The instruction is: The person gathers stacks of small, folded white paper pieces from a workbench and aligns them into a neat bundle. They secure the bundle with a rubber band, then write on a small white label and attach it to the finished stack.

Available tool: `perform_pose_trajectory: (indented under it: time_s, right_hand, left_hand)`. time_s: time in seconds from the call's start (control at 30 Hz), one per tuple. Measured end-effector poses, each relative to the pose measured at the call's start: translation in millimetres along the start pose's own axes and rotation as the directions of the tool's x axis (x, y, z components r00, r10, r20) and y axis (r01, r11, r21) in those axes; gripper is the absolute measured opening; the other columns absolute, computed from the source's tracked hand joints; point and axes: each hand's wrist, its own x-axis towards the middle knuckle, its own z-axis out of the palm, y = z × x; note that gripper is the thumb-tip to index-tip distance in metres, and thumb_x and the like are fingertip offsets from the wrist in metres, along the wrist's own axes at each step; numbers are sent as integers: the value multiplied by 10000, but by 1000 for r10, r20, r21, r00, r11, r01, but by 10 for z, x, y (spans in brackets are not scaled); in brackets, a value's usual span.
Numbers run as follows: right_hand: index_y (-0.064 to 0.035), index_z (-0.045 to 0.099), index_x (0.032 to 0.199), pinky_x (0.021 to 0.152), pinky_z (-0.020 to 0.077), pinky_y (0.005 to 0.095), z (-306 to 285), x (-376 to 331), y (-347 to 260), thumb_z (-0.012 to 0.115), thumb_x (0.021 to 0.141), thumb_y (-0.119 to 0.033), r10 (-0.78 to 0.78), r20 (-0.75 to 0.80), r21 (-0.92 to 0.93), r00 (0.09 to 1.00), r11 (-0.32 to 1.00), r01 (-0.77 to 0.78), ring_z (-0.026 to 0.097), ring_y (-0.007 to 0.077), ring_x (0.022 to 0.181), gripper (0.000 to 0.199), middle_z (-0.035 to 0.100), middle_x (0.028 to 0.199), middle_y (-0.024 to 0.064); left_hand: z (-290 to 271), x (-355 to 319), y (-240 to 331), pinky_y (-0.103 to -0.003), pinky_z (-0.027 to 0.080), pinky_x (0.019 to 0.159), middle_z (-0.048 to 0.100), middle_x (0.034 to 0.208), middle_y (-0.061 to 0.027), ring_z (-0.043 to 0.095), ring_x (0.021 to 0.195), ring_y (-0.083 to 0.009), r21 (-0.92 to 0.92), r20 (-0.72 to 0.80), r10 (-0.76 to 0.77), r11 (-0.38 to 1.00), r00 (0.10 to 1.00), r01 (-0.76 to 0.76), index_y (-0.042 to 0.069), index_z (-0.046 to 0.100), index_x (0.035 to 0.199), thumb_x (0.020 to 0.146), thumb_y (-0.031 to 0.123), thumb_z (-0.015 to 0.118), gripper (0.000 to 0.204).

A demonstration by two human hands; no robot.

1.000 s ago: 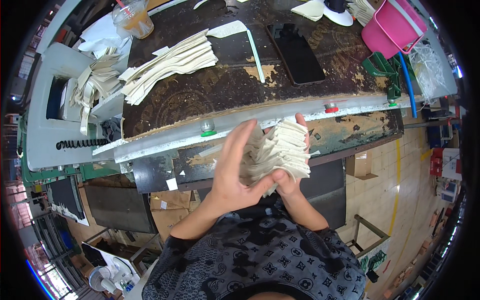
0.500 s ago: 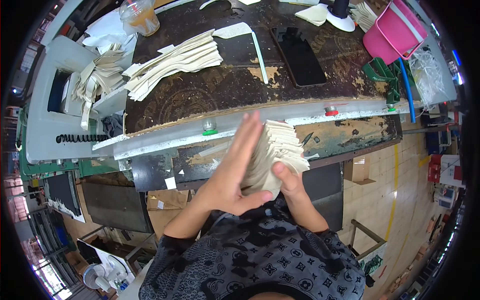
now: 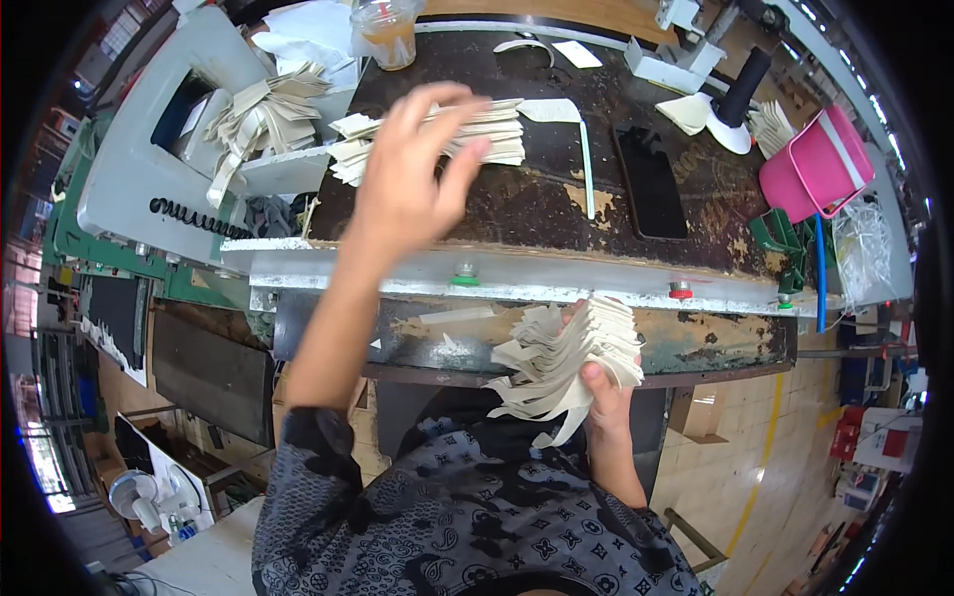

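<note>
My right hand grips a thick bundle of cream, fabric-like cut pieces in front of the bench edge. Its thumb presses on the near side, and the loose ends fan out and droop to the left. Above the dark worktop, my left hand is slightly blurred, with fingers bent and thumb apart. It covers part of a row of similar cream pieces lying on the worktop. I cannot tell whether the fingertips touch that row.
A black phone lies right of a thin pale strip. Farther right stand a pink bucket and a black cone-shaped spool. A plastic cup stands at the back left, near another heap of cream pieces.
My left hand has left the bundle and moved up and left over the row on the worktop. The bundle, now in my right hand alone, has its left ends spread loose. The view has shifted.
</note>
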Motion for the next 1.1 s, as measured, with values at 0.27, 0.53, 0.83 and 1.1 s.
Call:
perform_pose_trajectory:
  time_s: [0.27, 0.53, 0.83, 1.1]
  right_hand:
    - [19, 379, 1486, 1078, 484, 430, -136, -146, 105, 834, 837, -180, 84, -56, 43, 995, 996, -82, 607, 301, 1259, 818, 571, 1405, 183]
    - [12, 429, 1451, 1068, 480, 394, -222, -206, 70, 836, 836, -186, 66, -126, 52, 990, 997, -60, 623, 265, 1230, 764, 636, 1317, 179]
    - [17, 429, 1446, 1031, 511, 395, -290, -239, 52, 837, 832, -218, 86, -187, 93, 979, 993, -70, 656, 272, 1166, 774, 648, 1289, 206]
    - [16, 433, 1451, 1022, 516, 394, -219, -210, 80, 827, 839, -221, 86, -145, 108, 986, 992, -71, 657, 277, 1163, 765, 645, 1289, 205]
  left_hand:
    - [23, 603, -877, -427, 523, 1007, 702, 1245, -200, 682, 1131, -348, 59, 584, 24, 996, 812, -72, 32, 663, 1307, 890, 167, 757, 449]
    - [99, 675, -745, -406, 574, 774, 747, 987, -203, 717, 873, -374, 178, 583, -36, 981, 812, -84, 15, 743, 1144, 874, 113, 740, 287]
    - [-25, 519, -539, -426, 574, 836, 750, 1031, -199, 722, 913, -382, 105, 513, 150, 966, 845, -236, 15, 753, 1095, 925, 221, 720, 269]
    - [17, 629, -807, -362, 556, 839, 771, 968, -151, 739, 909, -213, -114, 688, -96, 965, 719, 238, -14, 737, 946, 933, 182, 753, 196]
